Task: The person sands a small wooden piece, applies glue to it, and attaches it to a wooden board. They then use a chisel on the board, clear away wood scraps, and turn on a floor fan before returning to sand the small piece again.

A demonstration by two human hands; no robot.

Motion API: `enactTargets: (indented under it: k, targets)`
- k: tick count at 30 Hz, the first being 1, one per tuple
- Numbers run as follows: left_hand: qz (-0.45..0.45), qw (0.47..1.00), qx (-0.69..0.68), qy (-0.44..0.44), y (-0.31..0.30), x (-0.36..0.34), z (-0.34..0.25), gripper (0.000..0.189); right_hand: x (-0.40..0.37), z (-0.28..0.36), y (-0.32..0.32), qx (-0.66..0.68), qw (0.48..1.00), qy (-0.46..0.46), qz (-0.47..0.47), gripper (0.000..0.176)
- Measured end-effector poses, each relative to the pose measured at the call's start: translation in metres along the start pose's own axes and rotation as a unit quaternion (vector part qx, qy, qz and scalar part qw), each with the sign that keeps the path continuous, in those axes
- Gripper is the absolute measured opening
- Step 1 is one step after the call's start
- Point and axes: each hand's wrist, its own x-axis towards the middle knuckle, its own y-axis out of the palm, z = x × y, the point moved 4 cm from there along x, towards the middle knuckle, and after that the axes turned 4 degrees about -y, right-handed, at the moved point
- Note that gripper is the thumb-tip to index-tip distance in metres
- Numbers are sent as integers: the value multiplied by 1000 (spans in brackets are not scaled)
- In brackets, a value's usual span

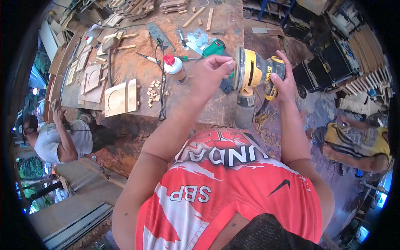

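Observation:
My right hand (285, 81) is wrapped round the body of a yellow and black DeWalt sander (255, 71), held up on its side above the table's right edge. The sander's round pad faces left, and a dark dust canister (245, 112) hangs below it. At the pad's edge is my left hand (213, 74), its thumb and forefinger pinched together; what is between them, if anything, is too small to make out. Behind my left hand lies a green power tool (214, 47). A white bottle with a red cap (175, 68) stands to the left.
The wooden table (183, 106) carries sawdust, small wood blocks (154, 92), a panel with a round recess (121, 98), a hammer (182, 37) and grey sanding pieces (198, 39). A black cord (161, 83) crosses it. One person (66, 139) is at the left, another (354, 141) at the right.

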Motion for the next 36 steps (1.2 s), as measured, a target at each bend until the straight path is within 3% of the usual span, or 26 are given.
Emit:
enactTargets:
  k: [7,9,16,28,36]
  targets:
    - [-7,1000,-21,-7,2,-4,7,19,1,4,0,16,1000,15,6,72]
    - [-12,1000,-24,-5,1,-2,5,19,2,14,5,0,1000,-19,5,72]
    - [-31,997,-67,10,-5,-2,-6,20,4,5,2,76,997,9,4,72]
    - [-15,999,-36,-10,3,-4,7,18,10,10,0,28,1000,-3,6,74]
    - [-9,999,-20,24,-2,-6,0,18,16,6,2,-8,1000,-18,13,77]
